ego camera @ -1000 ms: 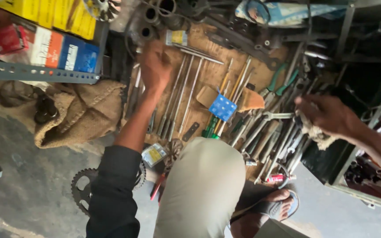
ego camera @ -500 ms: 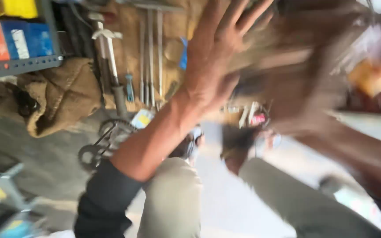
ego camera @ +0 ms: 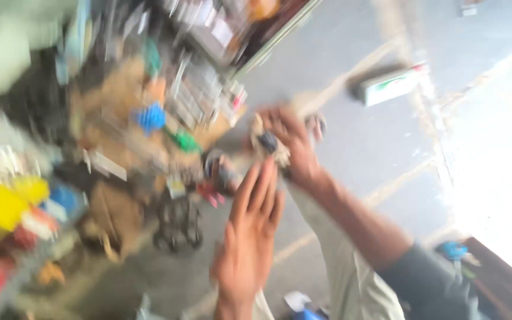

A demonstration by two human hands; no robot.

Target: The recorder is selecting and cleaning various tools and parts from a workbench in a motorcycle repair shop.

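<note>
The picture is heavily blurred by motion. My left hand (ego camera: 249,237) is raised in the lower middle, palm flat and fingers together pointing up, holding nothing. Just above its fingertips, my right hand (ego camera: 294,148) reaches in from the lower right on a dark-sleeved arm. It is closed on a pale rag (ego camera: 274,145) with something small and dark in it; what that is, I cannot tell. My light trouser leg (ego camera: 351,278) lies below the right forearm.
A blurred spread of tools (ego camera: 197,101) on brown board fills the upper left, with a blue piece (ego camera: 149,117) and a green piece (ego camera: 186,141). Dark toothed rings (ego camera: 179,222) lie on the grey floor. A yellow box (ego camera: 1,201) sits left, a white-green box (ego camera: 392,86) upper right.
The view has swung and turned sharply. My left hand has come off the tools and is held up open. My right hand with the rag now sits just above it.
</note>
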